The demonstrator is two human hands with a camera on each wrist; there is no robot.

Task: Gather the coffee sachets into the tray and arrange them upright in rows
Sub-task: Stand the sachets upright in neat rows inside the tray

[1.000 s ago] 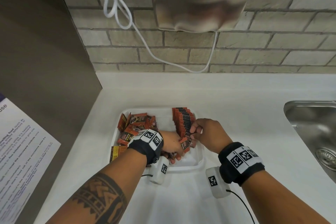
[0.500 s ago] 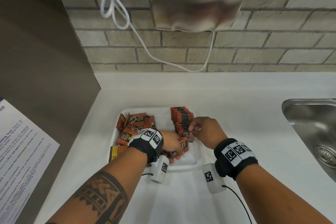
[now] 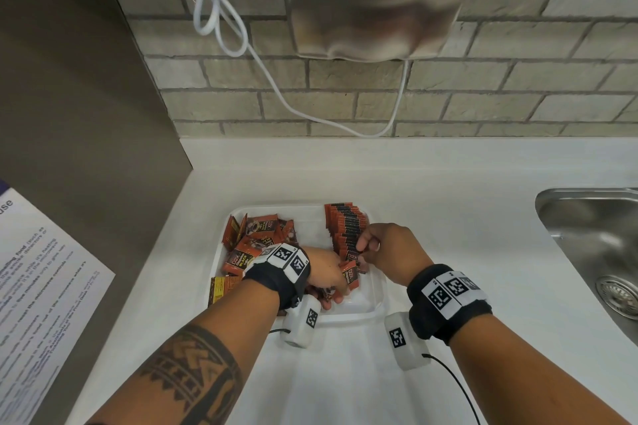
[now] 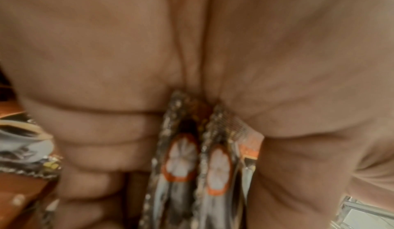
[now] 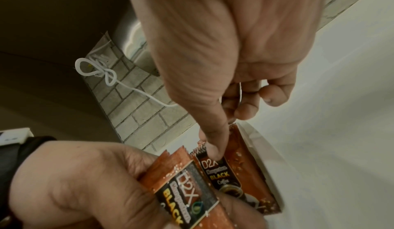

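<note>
A white tray (image 3: 362, 311) sits on the counter. Along its right side stands an upright row of orange-black coffee sachets (image 3: 347, 228). Loose sachets (image 3: 257, 241) are piled in its left half. My left hand (image 3: 340, 290) is inside the tray's near part and grips a small bunch of sachets (image 3: 350, 278), seen edge-on between palm and fingers in the left wrist view (image 4: 181, 165). My right hand (image 3: 360, 250) pinches the nearest sachet of the row (image 5: 232, 173), its thumb (image 5: 213, 148) pressed on the sachet's face.
A couple of sachets (image 3: 221, 286) lie at the tray's near left edge. A steel sink (image 3: 593, 245) is at the right. On the brick wall hang a hand dryer (image 3: 376, 0) and its white cable (image 3: 221, 24). A brown panel (image 3: 86, 114) stands at the left.
My right hand has moved a little away from me along the upright row. My left hand has stayed in the tray with its bunch of sachets.
</note>
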